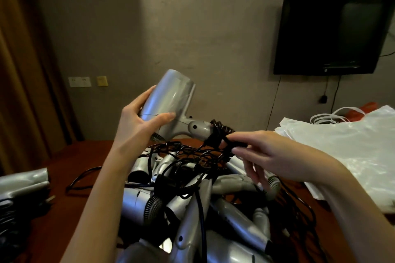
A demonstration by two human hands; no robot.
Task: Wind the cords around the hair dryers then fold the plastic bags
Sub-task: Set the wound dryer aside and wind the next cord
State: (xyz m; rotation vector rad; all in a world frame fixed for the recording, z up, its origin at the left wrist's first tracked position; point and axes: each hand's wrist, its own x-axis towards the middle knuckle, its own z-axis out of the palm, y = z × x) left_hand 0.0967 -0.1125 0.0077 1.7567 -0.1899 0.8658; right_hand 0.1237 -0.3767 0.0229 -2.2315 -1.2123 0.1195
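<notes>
Currently I hold one silver hair dryer point(171, 100) raised above the pile of hair dryers point(192, 203) on the brown surface point(64, 177). My left hand point(141, 121) grips the dryer's barrel, fingers point(164, 117) and thumb curled round it, nozzle pointing up and to the left. The handle points right, and its black cord point(220, 132) is coiled in several turns round the handle's end. My right hand point(263, 151) pinches that cord just beside the coil, thumb and forefinger clamped on it (the other fingers hang loosely spread). The rest of the cord runs down into the tangle on the pile. The plastic bags point(346, 141) lie in a white stack at the right, apart from both hands. Another silver dryer point(23, 181) lies at the left edge. A dark television point(329, 34) hangs on the wall.
</notes>
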